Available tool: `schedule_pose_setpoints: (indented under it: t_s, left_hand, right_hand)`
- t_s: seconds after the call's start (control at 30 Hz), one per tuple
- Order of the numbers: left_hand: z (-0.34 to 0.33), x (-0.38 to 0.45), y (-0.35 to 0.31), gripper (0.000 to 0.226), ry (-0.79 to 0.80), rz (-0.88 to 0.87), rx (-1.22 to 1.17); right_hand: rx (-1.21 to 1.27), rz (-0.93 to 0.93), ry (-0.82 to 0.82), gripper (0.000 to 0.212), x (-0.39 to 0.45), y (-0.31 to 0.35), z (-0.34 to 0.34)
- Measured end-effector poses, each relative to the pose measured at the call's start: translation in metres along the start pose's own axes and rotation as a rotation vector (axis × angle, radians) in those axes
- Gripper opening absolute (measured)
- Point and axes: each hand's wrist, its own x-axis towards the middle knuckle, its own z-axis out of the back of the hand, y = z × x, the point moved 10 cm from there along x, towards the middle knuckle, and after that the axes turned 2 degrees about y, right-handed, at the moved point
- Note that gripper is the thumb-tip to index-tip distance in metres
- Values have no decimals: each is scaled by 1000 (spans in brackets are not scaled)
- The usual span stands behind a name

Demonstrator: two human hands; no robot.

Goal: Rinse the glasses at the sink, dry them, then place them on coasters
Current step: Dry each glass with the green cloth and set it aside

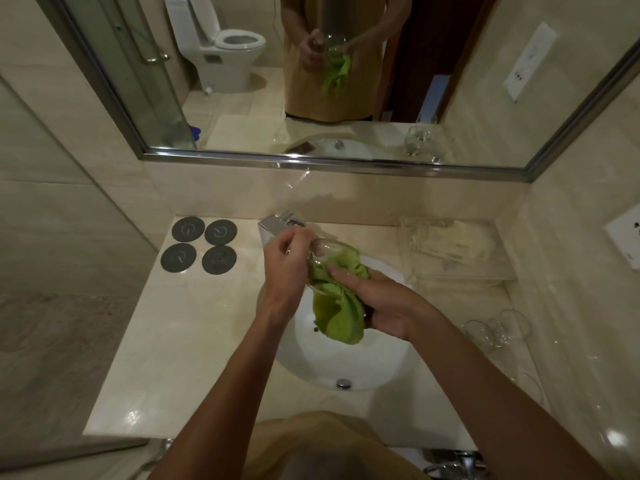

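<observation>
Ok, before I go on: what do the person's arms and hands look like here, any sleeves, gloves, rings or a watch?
Both forearms are bare from elbow to wrist, with no sleeve in view. The left hand and the right hand wear no gloves, and I see no watch, bracelet or ring on the fingers that show. At the bottom edge a tan garment covers the torso.

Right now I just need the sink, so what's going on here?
A person is drying a glass over the sink. The left hand holds the glass while the right hand works a green cloth against it. Four dark coasters on the left of the counter hold nothing yet. More glasses wait on the right.
</observation>
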Motion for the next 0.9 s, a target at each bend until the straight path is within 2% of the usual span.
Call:
schedule_pose_setpoints:
  t_s: [0.1, 0.2, 0.37, 0.47, 0.53, 0.6, 0.7, 0.77, 0.8, 0.9]
  left_hand:
    - [-4, -2, -7, 31, 26, -42, 4]
    - [-8, -2, -10, 29, 50, -69, 54]
    - [-12, 1, -7, 29, 81, 3, 245]
    - [-8, 8, 11, 32, 97, 188, 416]
    - [-9, 7, 28, 33, 165, 351, 461]
    - [-12, 0, 38, 40, 258, 458, 451]
    - [-15, -13, 40, 65, 463, 547, 399]
    - [-17, -18, 34, 73, 611, 529, 358]
    - [-16, -17, 27, 69, 641, 468, 351]
    - [-22, -9, 5, 35, 608, 141, 381]
  right_hand:
    - [1, 41, 64, 44, -1, 6, -4]
    - [-9, 148, -6, 38, 5, 14, 3]
    - [-130, 302, -165, 30, 7, 24, 15]
    - [-308, 479, -371, 18, 3, 40, 27]
    - [-412, 600, -460, 18, -3, 52, 28]
    - [-440, 639, -472, 23, -3, 55, 29]
    - [-376, 564, -423, 25, 5, 44, 36]
    - [-192, 474, -332, 29, 10, 30, 37]
    - [-86, 443, -280, 28, 11, 26, 36]
    - [109, 362, -145, 26, 9, 21, 26]
